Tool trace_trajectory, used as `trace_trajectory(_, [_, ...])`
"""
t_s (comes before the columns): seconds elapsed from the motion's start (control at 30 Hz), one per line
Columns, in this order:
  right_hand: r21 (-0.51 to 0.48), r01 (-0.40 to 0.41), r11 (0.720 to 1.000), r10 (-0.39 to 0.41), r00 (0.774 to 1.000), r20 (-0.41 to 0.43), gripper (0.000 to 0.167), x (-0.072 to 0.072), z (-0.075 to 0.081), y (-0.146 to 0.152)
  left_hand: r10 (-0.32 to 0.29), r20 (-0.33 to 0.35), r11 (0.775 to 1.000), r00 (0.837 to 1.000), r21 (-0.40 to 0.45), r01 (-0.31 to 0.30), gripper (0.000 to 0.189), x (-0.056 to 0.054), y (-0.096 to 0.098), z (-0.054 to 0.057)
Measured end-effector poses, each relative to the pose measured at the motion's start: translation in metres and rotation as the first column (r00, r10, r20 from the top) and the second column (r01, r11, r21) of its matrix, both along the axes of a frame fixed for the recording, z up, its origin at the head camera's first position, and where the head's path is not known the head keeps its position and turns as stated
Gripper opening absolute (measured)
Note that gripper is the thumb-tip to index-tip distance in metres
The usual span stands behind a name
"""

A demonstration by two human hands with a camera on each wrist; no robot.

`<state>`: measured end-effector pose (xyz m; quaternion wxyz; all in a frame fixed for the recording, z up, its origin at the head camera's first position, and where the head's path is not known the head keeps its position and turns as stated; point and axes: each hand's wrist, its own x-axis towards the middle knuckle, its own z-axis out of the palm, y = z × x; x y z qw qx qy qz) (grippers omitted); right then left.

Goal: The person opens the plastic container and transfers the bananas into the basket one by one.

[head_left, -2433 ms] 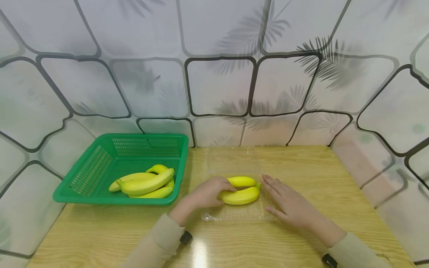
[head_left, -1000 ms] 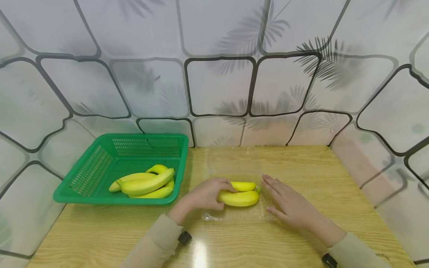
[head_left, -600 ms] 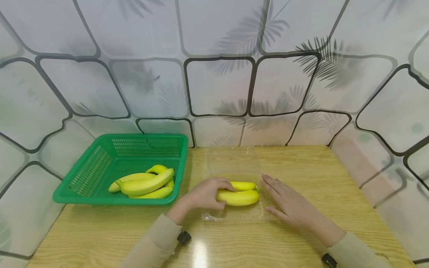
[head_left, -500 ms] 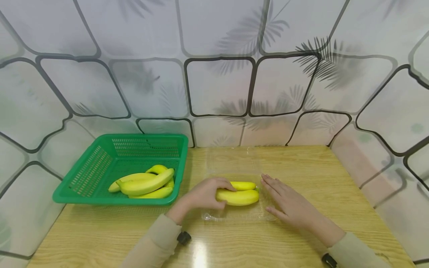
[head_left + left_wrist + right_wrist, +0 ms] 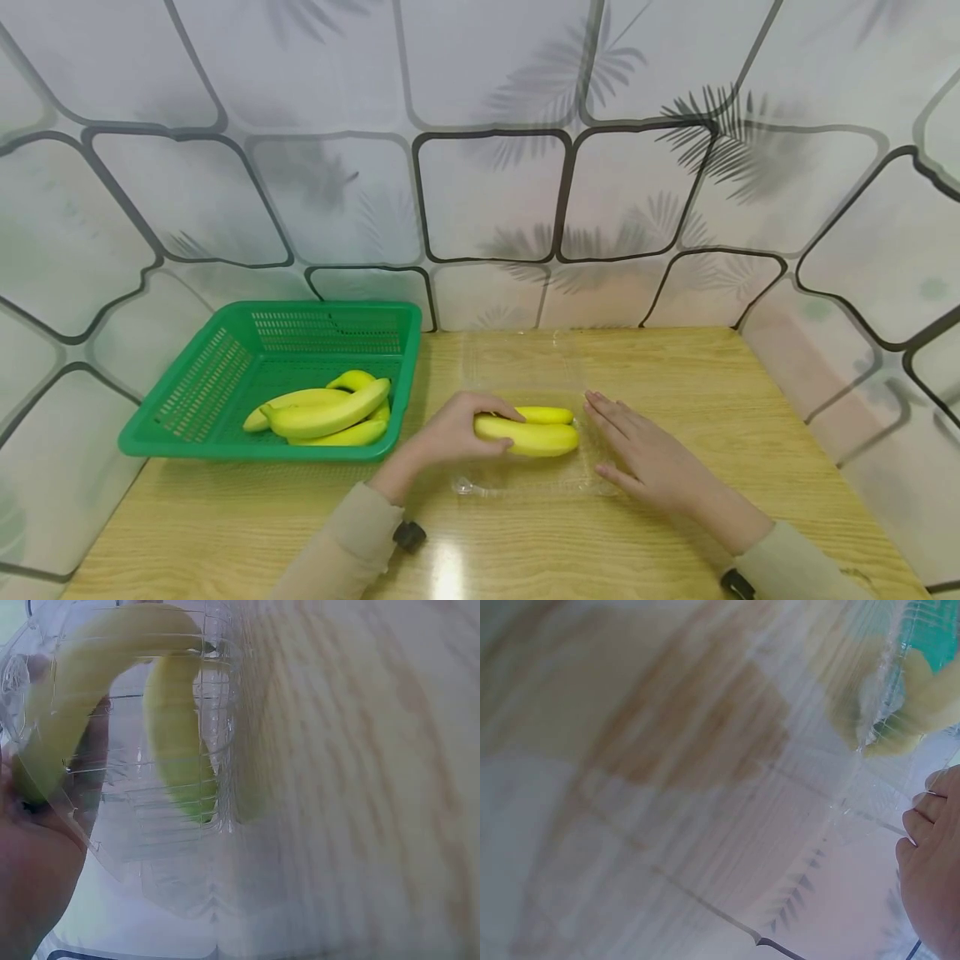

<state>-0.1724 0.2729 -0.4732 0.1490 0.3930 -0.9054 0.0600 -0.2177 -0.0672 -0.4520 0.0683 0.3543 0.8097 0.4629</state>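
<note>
Two yellow bananas lie side by side in a clear plastic container: the front banana (image 5: 536,437) and, behind it, the rear banana (image 5: 549,414). My left hand (image 5: 456,429) grips the front banana's left end, thumb on the near side and fingers reaching over behind. Those fingers hide the rear banana's left end. At the container's right side my right hand (image 5: 652,458) lies with straight fingers, fingertips by its wall. Through the clear wall (image 5: 112,772) the left wrist view shows both curved bananas. In the right wrist view the right hand's curled-looking fingers (image 5: 922,814) sit close to the plastic.
A green basket (image 5: 247,452) with several bananas (image 5: 330,417) stands at the left. The container's clear lid (image 5: 521,358) lies folded back toward the patterned wall (image 5: 495,196). Everything rests on a wooden table (image 5: 675,367).
Both bananas have shifted toward the person and lie closer together. The front one has turned, its stem no longer pointing up, and slid slightly left. My left thumb has moved onto it; the right hand stays still.
</note>
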Motion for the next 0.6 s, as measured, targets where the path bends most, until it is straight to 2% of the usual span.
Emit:
trace_trajectory(0.1, [0.004, 0.005, 1.000, -0.005, 1.000, 0.006, 0.083, 0.000, 0.000, -0.001, 0.024, 0.030, 0.996, 0.999, 0.081, -0.026, 0.026, 0.001, -0.001, 0.001])
trace_trajectory(0.23, [-0.001, 0.007, 1.000, -0.007, 1.000, 0.013, 0.083, 0.000, 0.000, -0.001, 0.052, 0.070, 0.987, 0.996, 0.149, -0.062, 0.024, 0.003, -0.001, 0.003])
trace_trajectory(0.43, [-0.004, -0.003, 1.000, 0.003, 1.000, 0.003, 0.083, 0.000, 0.000, -0.001, 0.066, 0.110, 0.977, 0.992, 0.195, -0.087, 0.023, 0.006, -0.002, 0.007])
trace_trajectory(0.6, [-0.005, -0.007, 1.000, 0.007, 1.000, -0.007, 0.083, -0.001, -0.001, 0.000, 0.105, 0.154, 0.964, 0.982, 0.228, -0.139, 0.023, 0.009, -0.003, 0.013])
